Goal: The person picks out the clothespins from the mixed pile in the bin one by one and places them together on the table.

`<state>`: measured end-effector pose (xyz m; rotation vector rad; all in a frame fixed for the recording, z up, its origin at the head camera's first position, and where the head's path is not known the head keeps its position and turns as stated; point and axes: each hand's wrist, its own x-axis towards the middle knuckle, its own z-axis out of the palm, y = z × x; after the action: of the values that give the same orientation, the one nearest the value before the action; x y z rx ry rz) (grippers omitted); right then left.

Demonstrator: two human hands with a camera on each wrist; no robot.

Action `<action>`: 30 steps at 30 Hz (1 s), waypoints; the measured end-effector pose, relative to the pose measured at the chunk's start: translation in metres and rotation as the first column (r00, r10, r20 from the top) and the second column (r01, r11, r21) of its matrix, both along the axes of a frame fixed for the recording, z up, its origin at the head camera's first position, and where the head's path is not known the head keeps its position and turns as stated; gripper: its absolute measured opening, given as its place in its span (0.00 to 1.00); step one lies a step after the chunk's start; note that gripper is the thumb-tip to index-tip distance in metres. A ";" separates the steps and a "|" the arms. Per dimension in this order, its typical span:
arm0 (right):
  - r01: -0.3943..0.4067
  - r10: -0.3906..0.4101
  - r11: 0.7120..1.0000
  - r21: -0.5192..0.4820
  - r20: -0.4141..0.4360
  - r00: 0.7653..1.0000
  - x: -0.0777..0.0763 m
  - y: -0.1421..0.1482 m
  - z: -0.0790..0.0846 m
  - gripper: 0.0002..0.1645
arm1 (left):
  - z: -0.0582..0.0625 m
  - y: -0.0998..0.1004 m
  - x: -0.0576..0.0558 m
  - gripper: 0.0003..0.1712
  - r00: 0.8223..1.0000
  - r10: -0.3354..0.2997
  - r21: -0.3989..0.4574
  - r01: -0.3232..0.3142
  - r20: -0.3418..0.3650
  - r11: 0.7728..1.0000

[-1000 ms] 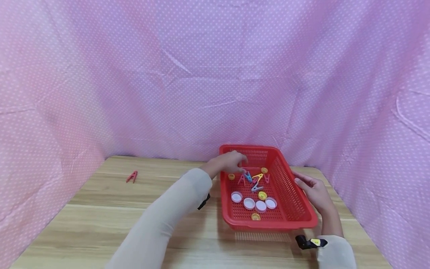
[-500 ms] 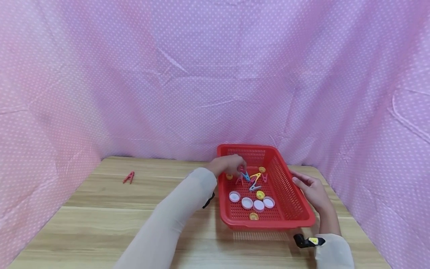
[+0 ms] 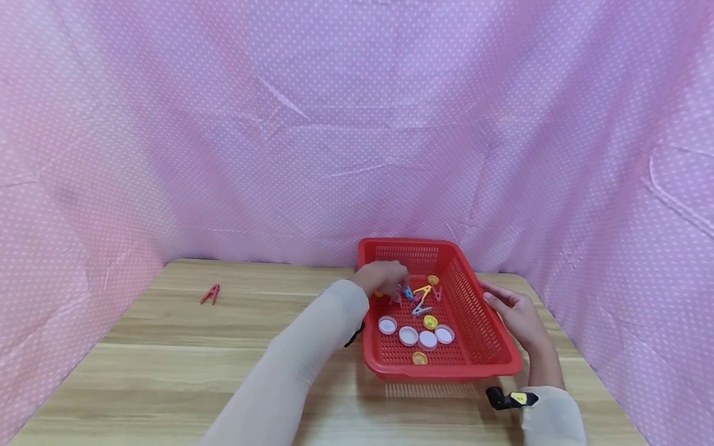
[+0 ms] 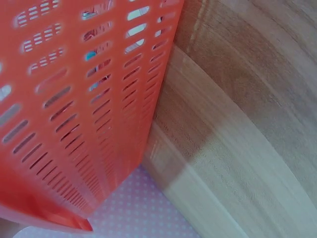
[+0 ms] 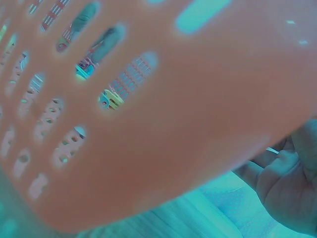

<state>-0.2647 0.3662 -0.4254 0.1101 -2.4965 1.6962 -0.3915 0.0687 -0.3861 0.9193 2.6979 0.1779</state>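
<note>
In the head view, my left hand (image 3: 386, 277) reaches down into a red plastic basket (image 3: 440, 371), fingers bent and pointing down at a pink clothespin (image 3: 395, 301). The hand partly covers that clothespin, so I cannot tell whether it is pinched. Just right of the fingertips lies a blue clothespin (image 3: 409, 293), with a yellow clothespin (image 3: 424, 290) and a grey one (image 3: 421, 309) beyond. My right hand (image 3: 517, 314) grips the basket's right side, thumb at the rim. The right wrist view shows this hand (image 5: 290, 183) at the edge of the blurred basket wall (image 5: 173, 134).
Several white round lids (image 3: 408, 336) and yellow caps (image 3: 430, 322) lie on the basket floor. A red clothespin (image 3: 210, 294) lies apart on the wooden table (image 3: 167, 359), far left. A pink dotted curtain (image 3: 334, 155) hangs behind and at both sides.
My left hand has lowered further into the basket, over the pink clothespin at its left side. The right hand keeps its grip, and the whole view has shifted slightly.
</note>
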 end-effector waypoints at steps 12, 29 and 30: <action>-0.011 0.011 1.000 -0.022 0.001 1.000 0.000 0.000 0.001 0.35 | -0.002 -0.002 0.006 0.18 0.995 0.023 0.019 -0.025 0.095 1.000; -0.012 0.012 1.000 -0.027 -0.001 1.000 0.000 0.000 -0.002 0.35 | -0.014 0.002 0.009 0.13 0.988 -0.137 0.078 0.132 0.069 0.988; -0.015 0.015 1.000 -0.027 -0.003 1.000 0.000 0.000 -0.002 0.35 | -0.015 0.002 0.009 0.13 0.988 -0.138 0.086 0.131 0.071 0.988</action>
<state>-0.2649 0.3666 -0.4272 0.1281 -2.4764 1.7332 -0.3825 0.0704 -0.4006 1.0912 2.5638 0.2896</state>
